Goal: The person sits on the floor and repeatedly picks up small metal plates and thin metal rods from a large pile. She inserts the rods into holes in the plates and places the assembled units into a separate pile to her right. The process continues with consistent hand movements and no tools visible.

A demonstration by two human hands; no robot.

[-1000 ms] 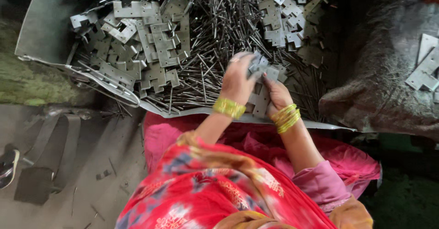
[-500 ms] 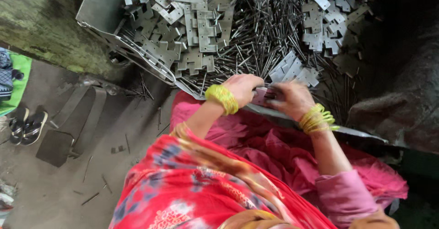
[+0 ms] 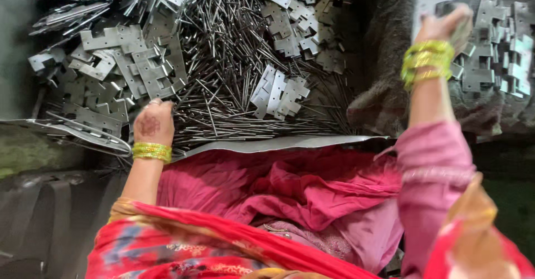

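The right hand (image 3: 443, 25) was raised far to the right, closed around a flat grey hinge leaf (image 3: 429, 0) above the stack of finished hinges (image 3: 496, 50) lying on the dark cloth (image 3: 379, 95). The left hand (image 3: 153, 124) rested at the near edge of the metal tray (image 3: 278, 143), fingers curled down onto the heap of thin steel pins (image 3: 223, 62); whether it had pinched one could not be told. To do this well, it seemed wise to set the leaf down flat among the others rather than drop it, and to draw a single pin out lengthwise so the tangle did not come with it. The leaf looked thin, dull silver, with notched knuckles along one side. Loose hinge leaves (image 3: 128, 62) lay piled to the left and a smaller bunch (image 3: 278, 92) sat mid-tray. Yellow bangles (image 3: 426, 62) ringed the wrist, pink fabric (image 3: 278, 184) nearest
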